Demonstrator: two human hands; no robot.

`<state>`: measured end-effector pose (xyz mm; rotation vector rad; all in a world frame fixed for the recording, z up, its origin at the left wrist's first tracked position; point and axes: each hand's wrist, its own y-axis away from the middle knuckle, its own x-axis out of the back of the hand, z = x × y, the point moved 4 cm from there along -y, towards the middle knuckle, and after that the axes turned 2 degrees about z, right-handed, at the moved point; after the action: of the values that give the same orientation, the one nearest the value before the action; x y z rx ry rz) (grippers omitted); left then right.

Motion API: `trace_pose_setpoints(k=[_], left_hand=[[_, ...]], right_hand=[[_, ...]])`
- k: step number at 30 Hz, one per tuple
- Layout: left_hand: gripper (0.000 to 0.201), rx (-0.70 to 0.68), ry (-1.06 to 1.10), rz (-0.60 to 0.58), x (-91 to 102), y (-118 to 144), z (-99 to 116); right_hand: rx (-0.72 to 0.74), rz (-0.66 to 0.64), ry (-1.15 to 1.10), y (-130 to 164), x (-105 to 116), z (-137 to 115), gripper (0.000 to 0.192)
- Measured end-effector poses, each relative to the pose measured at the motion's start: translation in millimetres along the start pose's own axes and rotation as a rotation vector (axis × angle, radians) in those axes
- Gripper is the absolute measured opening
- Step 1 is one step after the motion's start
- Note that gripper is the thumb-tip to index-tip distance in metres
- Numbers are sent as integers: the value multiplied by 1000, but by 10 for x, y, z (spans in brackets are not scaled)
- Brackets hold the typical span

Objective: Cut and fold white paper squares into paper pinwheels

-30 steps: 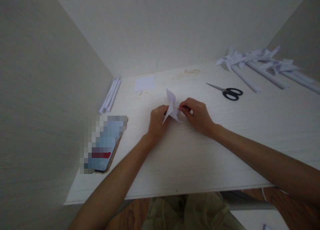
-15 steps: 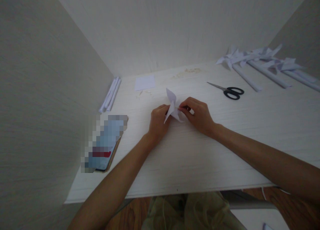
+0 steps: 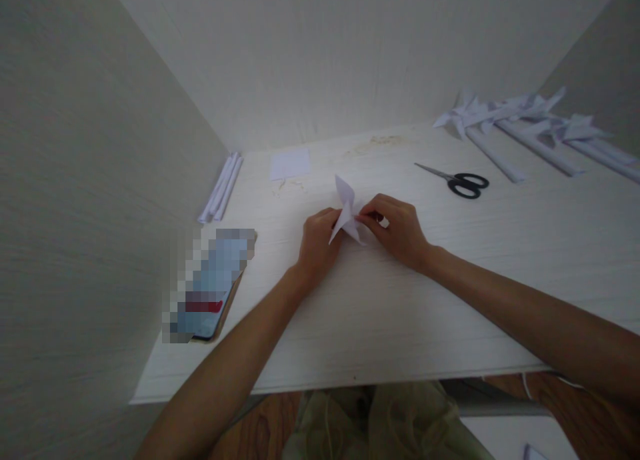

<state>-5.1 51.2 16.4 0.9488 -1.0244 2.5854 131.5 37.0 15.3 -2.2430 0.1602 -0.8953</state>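
Observation:
Over the middle of the white table, my left hand point(image 3: 319, 240) is closed around a white paper pinwheel point(image 3: 345, 215), its fingers mostly behind the folded blades. The blades stand out upward and downward from the centre. My right hand point(image 3: 397, 228) reaches in from the right, thumb and index finger pinched together at the pinwheel's centre. Whatever small thing sits between those fingertips is too small to make out. Several finished paper pinwheels point(image 3: 467, 117) on rolled paper sticks point(image 3: 495, 155) lie at the back right.
Black-handled scissors point(image 3: 457, 180) lie right of my hands. Rolled paper tubes point(image 3: 221, 188) rest by the left wall, with a phone point(image 3: 215, 283) nearer me. A paper sheet point(image 3: 290, 164) and thin pale scraps point(image 3: 289, 184) lie toward the back. The table's front edge point(image 3: 350, 385) is close to me.
My right fingertips have moved slightly closer in to the pinwheel's centre; the pale sliver seen there before is now hidden. The pinwheel has shifted very slightly, and my left hand keeps its grip.

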Motion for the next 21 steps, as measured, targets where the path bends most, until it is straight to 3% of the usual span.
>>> trace_pose_setpoints(k=[6, 14, 21], left_hand=[[21, 12, -2, -9, -16, 1, -6], [20, 5, 0, -10, -15, 8, -9], [21, 12, -8, -17, -24, -1, -1]], right_hand=[[-21, -5, 32, -16, 0, 17, 23], [-38, 9, -85, -17, 16, 6, 14], [-50, 6, -5, -23, 4, 33, 27]])
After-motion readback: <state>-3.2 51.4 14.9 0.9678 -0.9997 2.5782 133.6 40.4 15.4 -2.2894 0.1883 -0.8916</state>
